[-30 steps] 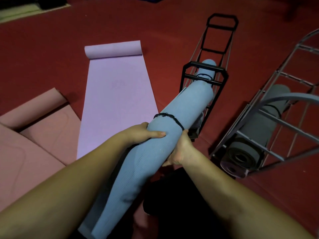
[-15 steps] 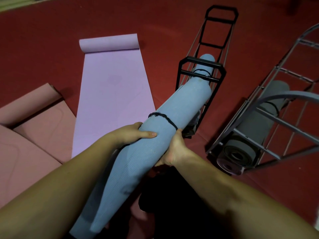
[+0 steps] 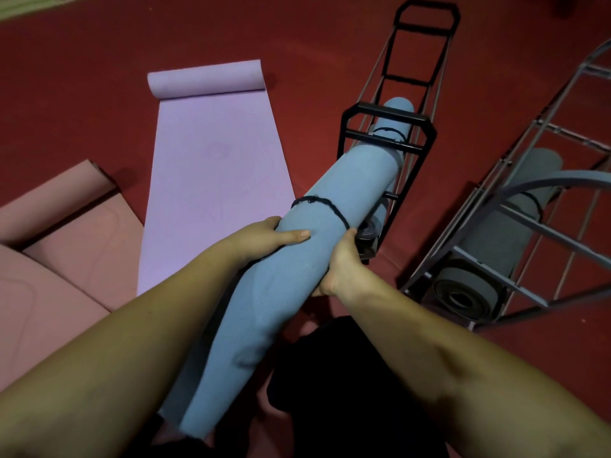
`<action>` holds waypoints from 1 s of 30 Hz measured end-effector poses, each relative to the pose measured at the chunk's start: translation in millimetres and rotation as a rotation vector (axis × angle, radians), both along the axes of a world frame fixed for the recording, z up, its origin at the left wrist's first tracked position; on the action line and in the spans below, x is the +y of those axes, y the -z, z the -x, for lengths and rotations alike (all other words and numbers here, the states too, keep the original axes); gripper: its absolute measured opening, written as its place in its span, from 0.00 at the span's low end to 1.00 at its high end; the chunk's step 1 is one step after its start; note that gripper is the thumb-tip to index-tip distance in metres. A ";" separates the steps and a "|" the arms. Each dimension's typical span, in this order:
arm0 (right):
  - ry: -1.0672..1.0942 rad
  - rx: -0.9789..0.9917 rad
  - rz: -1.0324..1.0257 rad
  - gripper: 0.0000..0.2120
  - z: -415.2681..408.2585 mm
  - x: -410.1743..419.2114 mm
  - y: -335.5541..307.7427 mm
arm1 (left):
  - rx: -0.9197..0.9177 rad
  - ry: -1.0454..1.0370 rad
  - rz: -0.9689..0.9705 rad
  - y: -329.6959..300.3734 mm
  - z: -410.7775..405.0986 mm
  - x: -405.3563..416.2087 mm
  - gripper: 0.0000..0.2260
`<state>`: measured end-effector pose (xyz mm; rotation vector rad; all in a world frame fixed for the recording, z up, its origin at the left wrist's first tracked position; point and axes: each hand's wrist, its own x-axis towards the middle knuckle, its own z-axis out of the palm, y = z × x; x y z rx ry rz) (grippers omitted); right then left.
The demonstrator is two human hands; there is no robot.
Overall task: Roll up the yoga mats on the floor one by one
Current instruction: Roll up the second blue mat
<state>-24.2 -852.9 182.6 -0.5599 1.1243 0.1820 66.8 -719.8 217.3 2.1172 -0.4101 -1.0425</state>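
A rolled blue yoga mat [image 3: 350, 190] with a black band around it is held in the air, slanting from bottom centre up toward a black metal rack [image 3: 386, 117]. My left hand [image 3: 264, 239] grips its left side, thumb across the top. My right hand [image 3: 340, 269] grips it from underneath on the right. Its far end is at the rack's open frame, where another blue roll [image 3: 396, 127] lies. A purple mat [image 3: 215, 166] lies flat on the floor, its far end curled. Pink mats [image 3: 66, 252] lie spread at the left.
A grey metal rack [image 3: 529, 226] at the right holds a rolled grey mat [image 3: 489, 256]. The floor is red carpet [image 3: 82, 94]. Dark clothing on my legs shows at the bottom centre.
The blue roll has slid a little further toward the black rack's opening, with both hands keeping their grip. The view shifted slightly.
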 end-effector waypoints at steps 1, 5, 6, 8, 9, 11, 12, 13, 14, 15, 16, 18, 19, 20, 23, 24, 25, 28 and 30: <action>0.040 -0.051 0.004 0.44 -3.9 -6.2 3.3 | -0.009 -0.007 0.034 0.3 -1.1 -4.7 0.40; 0.272 -0.303 0.066 0.38 -22.1 -40.1 13.8 | 0.073 -0.157 0.238 3.0 -8.2 -17.1 0.45; 0.307 -0.342 0.084 0.38 -27.3 -52.4 16.5 | 0.106 -0.172 0.242 4.4 -10.3 -18.4 0.47; 0.337 -0.373 0.154 0.38 -34.3 -77.3 18.7 | 0.148 -0.119 0.138 7.0 -10.3 -18.3 0.51; 0.326 -0.363 0.200 0.36 -37.2 -90.3 19.4 | 0.174 -0.070 0.074 9.6 -9.0 -17.0 0.51; 0.317 -0.309 0.282 0.32 -43.1 -116.5 20.6 | 0.176 -0.010 -0.010 18.1 -2.8 -17.5 0.49; 0.306 -0.287 0.319 0.32 -46.1 -127.8 20.5 | 0.142 0.005 -0.028 24.5 1.8 -19.6 0.51; 0.294 -0.282 0.352 0.32 -49.2 -138.0 22.9 | 0.082 0.022 -0.039 32.1 5.0 -25.8 0.52; 0.277 -0.294 0.364 0.31 -50.1 -144.5 24.3 | 0.007 0.036 -0.031 37.1 10.4 -33.8 0.52; 0.259 -0.322 0.369 0.29 -48.2 -148.0 26.2 | -0.064 0.048 -0.016 43.2 16.6 -43.5 0.54; 0.234 -0.364 0.369 0.27 -44.3 -148.9 30.1 | -0.104 0.056 -0.003 49.7 22.0 -53.2 0.56; 0.147 -0.406 0.382 0.26 -29.0 -143.6 47.2 | -0.132 0.057 -0.020 59.0 33.7 -69.4 0.58; 0.096 -0.397 0.398 0.29 -14.1 -135.3 57.0 | -0.156 0.050 -0.024 63.4 38.6 -72.9 0.57; 0.046 -0.373 0.382 0.33 4.7 -125.5 68.2 | -0.176 0.034 -0.014 69.0 44.5 -76.1 0.57; -0.113 -0.324 0.300 0.43 52.6 -83.8 95.2 | -0.242 -0.025 0.008 75.2 59.0 -75.9 0.57; -0.127 -0.310 0.317 0.45 60.2 -73.4 97.1 | -0.260 -0.048 0.009 74.7 62.3 -77.2 0.58; -0.109 -0.316 0.362 0.44 63.3 -67.9 95.5 | -0.284 -0.070 0.011 74.6 63.2 -80.3 0.58; -0.018 -0.405 0.491 0.29 48.3 -72.4 77.1 | -0.390 -0.067 0.074 70.1 52.2 -89.6 0.52; 0.037 -0.413 0.507 0.21 24.0 -90.7 61.1 | -0.359 -0.055 0.169 59.2 38.1 -99.2 0.46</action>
